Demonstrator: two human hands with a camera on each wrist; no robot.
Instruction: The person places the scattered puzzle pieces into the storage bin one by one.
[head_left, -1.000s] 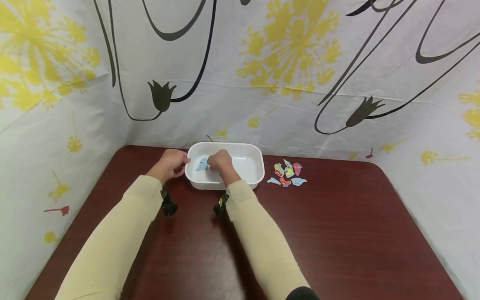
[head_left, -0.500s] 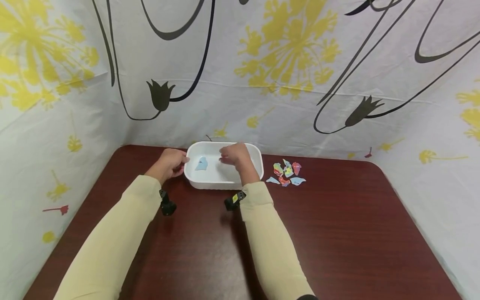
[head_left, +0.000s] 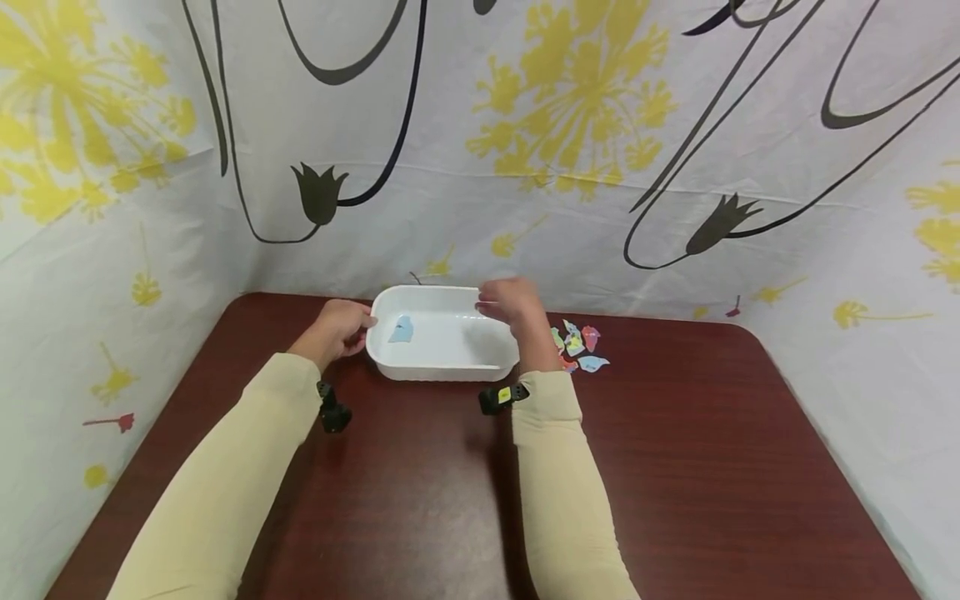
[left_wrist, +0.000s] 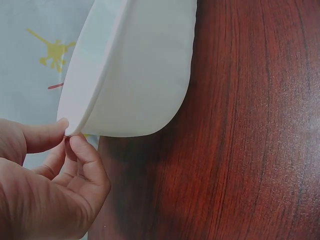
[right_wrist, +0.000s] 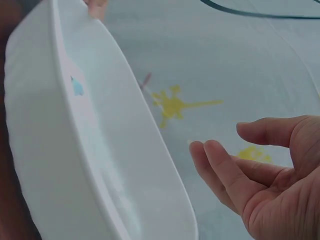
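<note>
Centre-left, the left grip (head_left: 339, 325) is pinching the white tray (head_left: 450, 342), presumably steadying it; a blue piece (head_left: 402, 328) is lying inside. Right of centre, the right grip (head_left: 515, 302) is hovering, spread; coloured scraps (head_left: 592, 364) are lying further right.

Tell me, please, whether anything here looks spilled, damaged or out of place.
Nothing stands out: the white tray sits upright, one blue piece lies inside it, and the colourful pieces lie loosely grouped beside it, partly hidden by the right forearm.
</note>
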